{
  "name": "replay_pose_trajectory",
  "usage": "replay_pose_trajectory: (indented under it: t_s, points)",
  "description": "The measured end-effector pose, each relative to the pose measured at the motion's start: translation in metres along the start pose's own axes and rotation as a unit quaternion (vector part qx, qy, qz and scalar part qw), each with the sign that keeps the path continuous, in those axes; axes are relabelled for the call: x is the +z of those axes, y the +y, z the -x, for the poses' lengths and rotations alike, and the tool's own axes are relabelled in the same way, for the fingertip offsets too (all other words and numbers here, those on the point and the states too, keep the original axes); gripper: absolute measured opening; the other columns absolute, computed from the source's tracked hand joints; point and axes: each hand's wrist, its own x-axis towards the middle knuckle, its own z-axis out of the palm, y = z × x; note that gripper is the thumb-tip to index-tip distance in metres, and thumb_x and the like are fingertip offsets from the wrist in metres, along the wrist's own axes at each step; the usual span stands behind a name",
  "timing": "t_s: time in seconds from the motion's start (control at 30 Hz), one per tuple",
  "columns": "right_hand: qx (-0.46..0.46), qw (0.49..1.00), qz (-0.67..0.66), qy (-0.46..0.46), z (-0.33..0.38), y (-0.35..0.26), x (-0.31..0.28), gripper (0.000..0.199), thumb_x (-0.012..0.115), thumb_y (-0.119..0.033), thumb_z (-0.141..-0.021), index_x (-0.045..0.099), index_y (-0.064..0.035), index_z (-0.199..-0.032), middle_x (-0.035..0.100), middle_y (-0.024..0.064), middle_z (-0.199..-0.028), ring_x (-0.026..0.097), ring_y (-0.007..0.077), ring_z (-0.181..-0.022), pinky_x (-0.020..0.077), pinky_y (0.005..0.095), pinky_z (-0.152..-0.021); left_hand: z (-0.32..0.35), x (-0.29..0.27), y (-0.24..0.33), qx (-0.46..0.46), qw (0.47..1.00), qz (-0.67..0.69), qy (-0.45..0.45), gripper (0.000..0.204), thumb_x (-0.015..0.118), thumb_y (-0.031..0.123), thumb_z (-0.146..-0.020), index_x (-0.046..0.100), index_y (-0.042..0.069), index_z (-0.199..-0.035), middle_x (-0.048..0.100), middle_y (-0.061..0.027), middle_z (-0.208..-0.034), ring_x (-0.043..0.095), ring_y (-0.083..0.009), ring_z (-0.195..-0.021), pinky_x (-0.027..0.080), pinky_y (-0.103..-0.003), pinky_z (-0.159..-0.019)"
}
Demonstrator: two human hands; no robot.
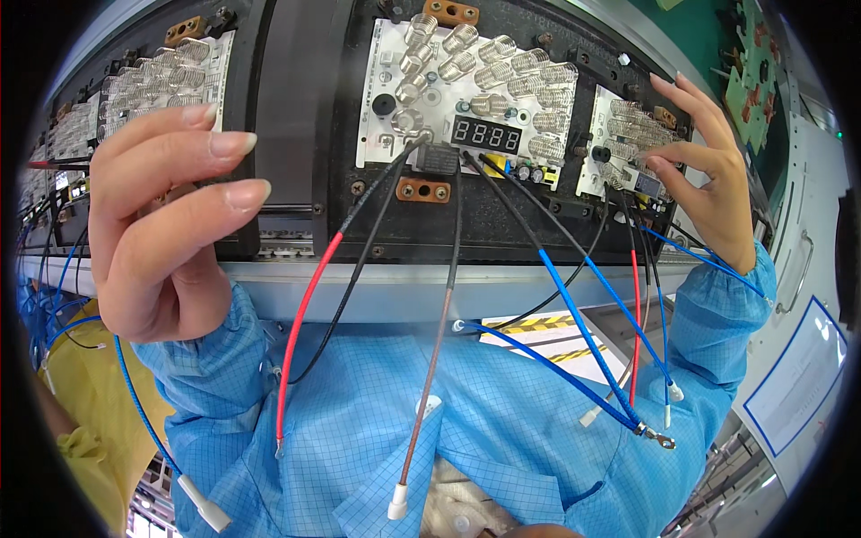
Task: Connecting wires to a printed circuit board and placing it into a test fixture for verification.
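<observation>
In front of me a white circuit board (484,108) with several coil springs and a dark digit display (485,134) lies in a black fixture (305,117). Red, black, brown and blue wires hang from its lower edge toward me. Left of it, my left hand (170,215) hovers before another spring-covered board (161,76), its fingers loosely bent and apart, holding nothing visible. At the right, my right hand (713,170) is at a third board (619,143). Thumb and forefinger meet over its springs, the other fingers stretched out; whatever lies between the tips is too small to make out.
A metal rail (359,291) runs along the fixtures' near side. Wire ends with white connectors (397,500) and a ring terminal (659,439) dangle over my blue sleeves and smock. A person in yellow clothing (99,394) is at the left. A green panel (753,72) stands far right.
</observation>
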Motion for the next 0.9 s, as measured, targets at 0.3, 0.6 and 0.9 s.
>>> replay_pose_trajectory:
  t_s: [0.3,0.6,0.9]
  points:
    - [0.095,0.826,-0.526,0.179,0.051,0.079,-0.025,0.033,0.040,-0.031,-0.096,0.057,-0.0035,-0.092,0.057,0.0111,-0.095,0.053,0.0182,-0.087,0.0407,0.0302,-0.076,-0.003,0.000,0.007,0.000,0.995,0.066,0.071,0.014,0.050,0.000,-0.085,0.059,0.004,-0.095,0.063,-0.0140,-0.087,0.061,-0.0302,-0.082,0.049,-0.040,-0.075]
    - [0.176,0.678,-0.629,0.337,0.136,0.060,-0.008,0.031,0.041,-0.027,-0.095,0.053,-0.0036,-0.112,0.036,-0.0027,-0.067,0.031,0.0084,-0.058,0.0280,0.0233,-0.054,0.005,-0.006,0.019,-0.093,0.974,0.183,0.094,0.025,0.045,-0.007,-0.079,0.062,0.003,-0.094,0.055,-0.0035,-0.055,0.055,-0.0167,-0.051,0.049,-0.036,-0.068]
    - [0.231,0.872,-0.392,0.179,0.132,-0.014,-0.043,0.035,0.057,-0.015,-0.085,0.052,-0.0001,-0.117,0.056,0.0053,-0.084,0.051,0.0118,-0.077,0.0403,0.0232,-0.068,-0.004,-0.024,0.027,-0.159,0.971,0.179,-0.017,0.048,0.054,-0.016,-0.070,0.058,0.002,-0.115,0.061,-0.0131,-0.089,0.059,-0.0214,-0.072,0.047,-0.029,-0.058]
